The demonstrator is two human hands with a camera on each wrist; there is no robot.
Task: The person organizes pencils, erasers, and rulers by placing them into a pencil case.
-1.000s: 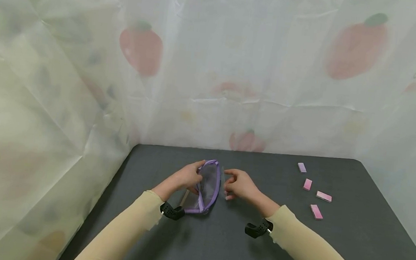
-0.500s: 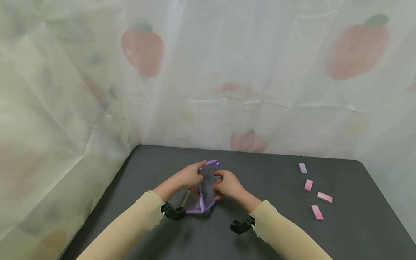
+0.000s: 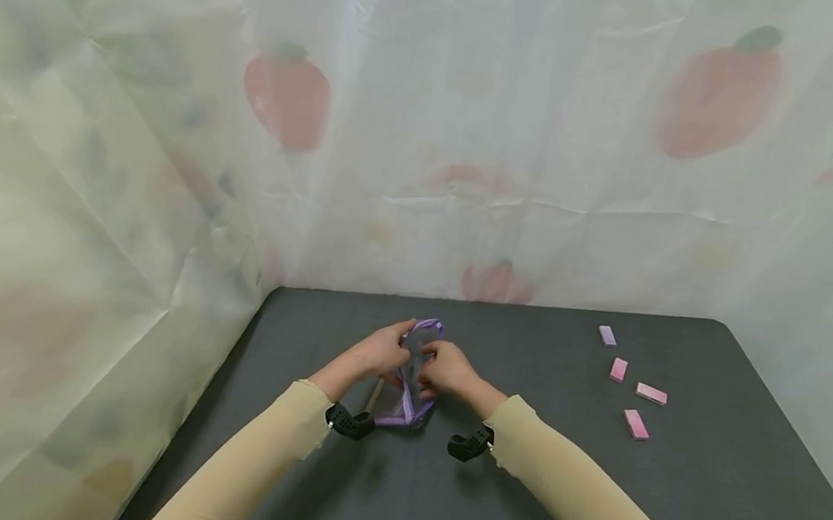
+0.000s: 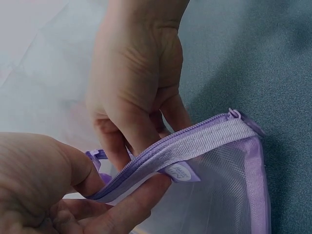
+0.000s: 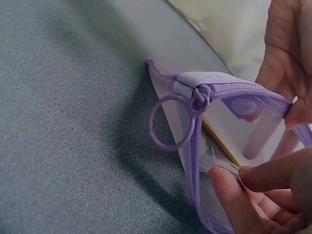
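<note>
Purple mesh zip pouch [image 3: 414, 377], ring pull [image 5: 170, 122], both hands [image 3: 410, 361] pinching its rim

Bench: dark grey bench [image 3: 590, 494] with a cloth-like matte top and a rounded far right corner.
Backdrop: thin, creased, whitish sheet [image 3: 429, 127] hung behind the bench and along both sides, meeting the bench's far edge.
Print: faded red strawberry shapes with green tops [image 3: 284, 101], 1 large at upper right, 1 low at the centre.
Light: soft, even, weak shadows.
</note>
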